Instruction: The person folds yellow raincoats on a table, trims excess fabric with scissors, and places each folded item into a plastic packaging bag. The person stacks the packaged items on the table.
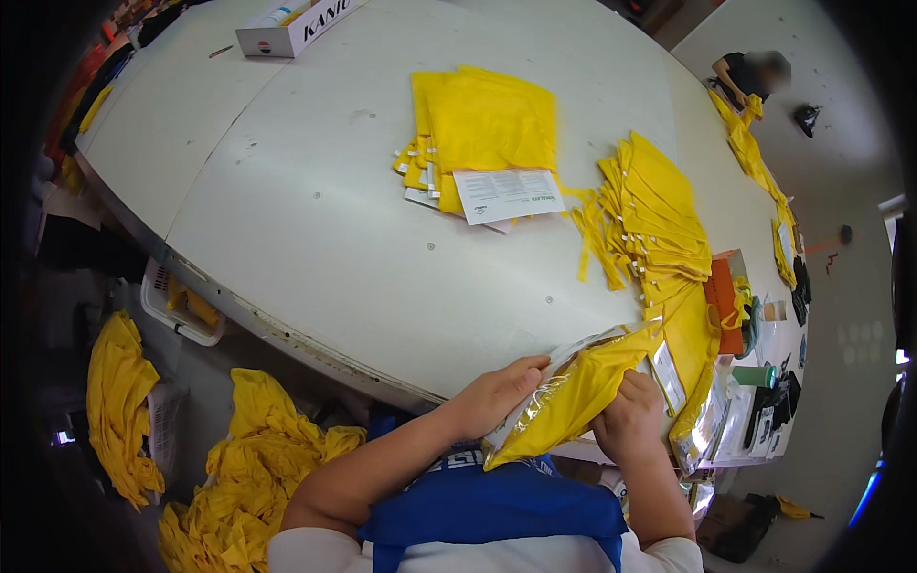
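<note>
Close to my body I hold a folded yellow cloth with a clear plastic bag around it, tilted over the table edge. My left hand grips the bag's left side, its thumb along the top. Closed against the right side of the bundle is my right hand; its fingertips are partly hidden by the cloth. Beyond my hands lies a stack of folded yellow cloths with a printed white sheet at its near edge. To its right, more yellow cloths spread in an overlapping row.
The white table curves around me. At right stand an orange box, a green roll and packed plastic bags. Yellow cloth heaps lie lower left, near a white basket. Another person works at far right.
</note>
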Tool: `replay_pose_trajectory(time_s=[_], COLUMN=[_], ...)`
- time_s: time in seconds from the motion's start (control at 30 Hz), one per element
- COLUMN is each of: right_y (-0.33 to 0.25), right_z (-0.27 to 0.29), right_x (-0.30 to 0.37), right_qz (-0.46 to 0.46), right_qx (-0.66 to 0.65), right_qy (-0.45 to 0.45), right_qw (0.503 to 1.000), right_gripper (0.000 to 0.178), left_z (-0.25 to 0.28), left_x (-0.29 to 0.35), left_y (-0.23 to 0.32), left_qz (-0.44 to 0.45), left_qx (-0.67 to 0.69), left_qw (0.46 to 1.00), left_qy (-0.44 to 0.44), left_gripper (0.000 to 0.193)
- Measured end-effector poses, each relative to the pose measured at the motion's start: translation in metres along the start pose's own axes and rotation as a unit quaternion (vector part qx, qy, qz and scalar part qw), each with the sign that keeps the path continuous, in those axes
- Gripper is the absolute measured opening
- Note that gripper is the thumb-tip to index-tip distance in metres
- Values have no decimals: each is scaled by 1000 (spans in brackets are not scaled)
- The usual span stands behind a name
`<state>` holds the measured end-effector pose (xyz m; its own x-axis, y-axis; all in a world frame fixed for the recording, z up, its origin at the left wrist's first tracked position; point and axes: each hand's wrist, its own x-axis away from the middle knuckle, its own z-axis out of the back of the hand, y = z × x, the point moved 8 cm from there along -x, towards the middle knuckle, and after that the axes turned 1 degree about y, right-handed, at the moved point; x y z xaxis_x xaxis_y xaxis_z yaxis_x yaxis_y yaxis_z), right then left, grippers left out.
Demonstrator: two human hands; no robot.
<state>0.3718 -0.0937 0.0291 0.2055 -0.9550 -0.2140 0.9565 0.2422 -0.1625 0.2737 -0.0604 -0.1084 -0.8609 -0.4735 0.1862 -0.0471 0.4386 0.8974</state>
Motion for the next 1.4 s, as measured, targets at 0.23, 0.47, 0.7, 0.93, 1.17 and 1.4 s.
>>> replay_pose_trajectory(time_s=[0.23,0.47,0.7,0.93,1.17,1.4], right_y=[-4,-23,-23,-28,-27,-22], right_z=[12,24,22,28,26,30], right_x=[30,28,34,29,53,72], right_qz=[-38,12,-7,-39,-8,-11], right_qx=[1,-2,14,99,101,76], right_qy=[53,62,-25,-56,66,146], right_qw=[998,998,1000,993,993,986], right_gripper=[23,31,35,28,24,19], left_z=[-13,-29,-38,-51,-49,-51], left_x=[5,15,11,8,4,16], left_y=[6,18,14,12,-2,-7], left_qz=[-4,-98,-72,-70,-61,-114], left_qx=[-64,-103,-142,-212,-106,-124], left_qw=[997,987,983,970,986,980], left_qy=[-47,-72,-88,-97,-113,-109], left_gripper=[61,60,65,73,71,68])
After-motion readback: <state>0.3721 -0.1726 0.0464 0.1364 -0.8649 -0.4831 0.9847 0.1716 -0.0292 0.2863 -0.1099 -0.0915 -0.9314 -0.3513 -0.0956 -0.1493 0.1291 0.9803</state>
